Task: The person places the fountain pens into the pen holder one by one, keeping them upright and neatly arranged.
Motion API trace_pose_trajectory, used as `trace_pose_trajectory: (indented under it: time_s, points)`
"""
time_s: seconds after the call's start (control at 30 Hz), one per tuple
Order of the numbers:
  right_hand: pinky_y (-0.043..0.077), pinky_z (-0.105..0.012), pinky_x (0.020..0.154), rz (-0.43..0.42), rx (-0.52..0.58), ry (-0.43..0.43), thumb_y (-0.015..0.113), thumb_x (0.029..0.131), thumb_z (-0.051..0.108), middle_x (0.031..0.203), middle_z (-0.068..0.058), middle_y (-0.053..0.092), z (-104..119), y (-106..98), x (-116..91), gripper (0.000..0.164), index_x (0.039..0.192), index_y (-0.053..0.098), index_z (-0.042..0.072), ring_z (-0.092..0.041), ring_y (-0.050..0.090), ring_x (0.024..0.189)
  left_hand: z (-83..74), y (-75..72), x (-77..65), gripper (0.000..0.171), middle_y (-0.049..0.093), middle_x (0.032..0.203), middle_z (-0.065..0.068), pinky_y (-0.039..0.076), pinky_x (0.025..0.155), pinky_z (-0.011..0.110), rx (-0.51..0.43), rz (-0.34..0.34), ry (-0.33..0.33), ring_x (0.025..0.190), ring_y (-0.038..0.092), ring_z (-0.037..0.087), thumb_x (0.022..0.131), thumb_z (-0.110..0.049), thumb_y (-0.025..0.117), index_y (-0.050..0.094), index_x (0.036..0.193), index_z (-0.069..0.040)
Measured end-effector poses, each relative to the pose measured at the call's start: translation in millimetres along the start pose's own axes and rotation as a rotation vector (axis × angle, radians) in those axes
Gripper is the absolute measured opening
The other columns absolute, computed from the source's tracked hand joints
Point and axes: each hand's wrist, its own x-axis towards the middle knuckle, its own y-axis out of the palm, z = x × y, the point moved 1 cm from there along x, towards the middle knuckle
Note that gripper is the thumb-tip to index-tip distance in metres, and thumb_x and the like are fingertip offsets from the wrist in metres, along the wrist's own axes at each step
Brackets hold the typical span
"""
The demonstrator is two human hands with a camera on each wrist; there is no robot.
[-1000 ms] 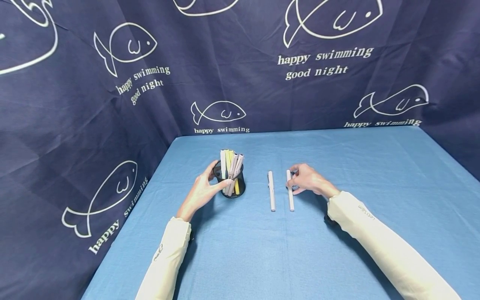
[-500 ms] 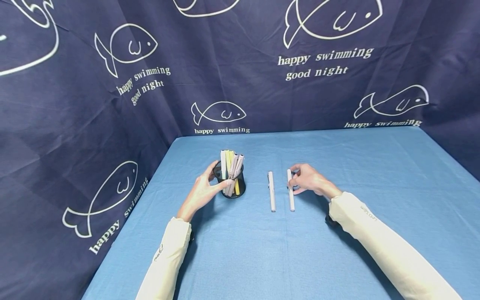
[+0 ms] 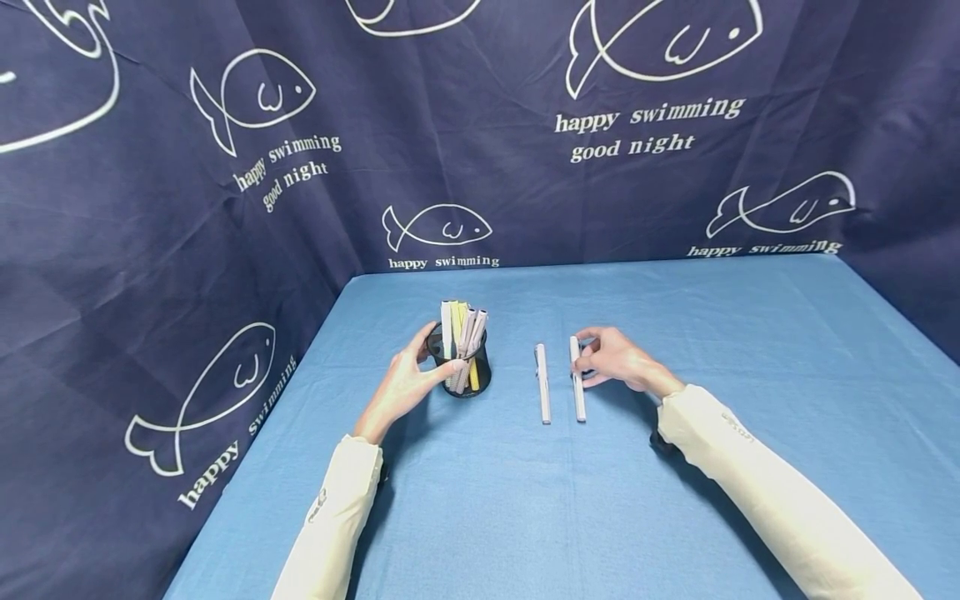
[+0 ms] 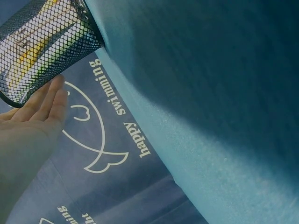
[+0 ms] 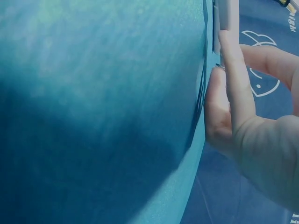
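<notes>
My left hand (image 3: 408,375) grips a black mesh pen cup (image 3: 484,373) on the table's left half, thumb across the near side and fingers behind. In the left wrist view, its fingers lie along the mesh wall (image 4: 51,42). Several white, yellow and pale pinkish pens (image 3: 463,329) stand in the cup. My right hand (image 3: 617,360) pinches a pale pen (image 3: 579,402) between thumb and fingers, its length pointing away from me. Left of it, a second pale pen (image 3: 543,392) with a side clip lies nearly parallel, apart from it. In the right wrist view, fingers (image 5: 238,84) touch the held pen (image 5: 229,14).
Blue cloth (image 3: 480,517) covers the table. A dark blue curtain (image 3: 525,200) with white fish drawings and lettering hangs behind and along the left side. The lying pen sits between the cup and my right hand.
The pen in my right hand has shifted slightly left toward the lying pen over the last half second. My left hand and the cup stay in place.
</notes>
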Motion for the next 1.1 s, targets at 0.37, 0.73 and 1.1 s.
trace_pose_trajectory:
  time_s: [0.37,0.73,1.1]
  points:
    - [0.06,-0.041,0.08,0.002,0.026,-0.084,0.067,0.093,-0.009,0.11,-0.024,0.05,2,3,0,0.07,0.153,0.032,-0.012,-0.029,0.071,0.091,1.1,-0.1,0.3,0.089,0.061,0.142,0.013,0.043,0.106,0.055,0.005,0.004,-0.02,0.127,0.059,0.032,0.091,-0.044,0.081,0.035,0.161,-0.013]
    - [0.06,-0.047,0.079,0.006,0.043,-0.253,0.066,0.094,-0.008,0.107,-0.021,0.05,13,6,-1,0.067,0.154,0.036,-0.008,-0.027,0.069,0.09,-0.7,-0.5,-0.1,0.09,0.061,0.141,0.013,0.043,0.106,0.055,0.013,0.001,-0.022,0.127,0.059,0.032,0.09,-0.045,0.081,0.036,0.161,-0.014]
    - [0.059,-0.049,0.079,0.01,0.045,-0.315,0.07,0.092,-0.006,0.11,-0.023,0.052,23,12,-2,0.07,0.154,0.038,-0.006,-0.025,0.066,0.089,-0.8,-1.4,-0.4,0.089,0.061,0.142,0.013,0.044,0.105,0.055,0.026,0.005,-0.022,0.127,0.058,0.033,0.09,-0.046,0.08,0.036,0.161,-0.015]
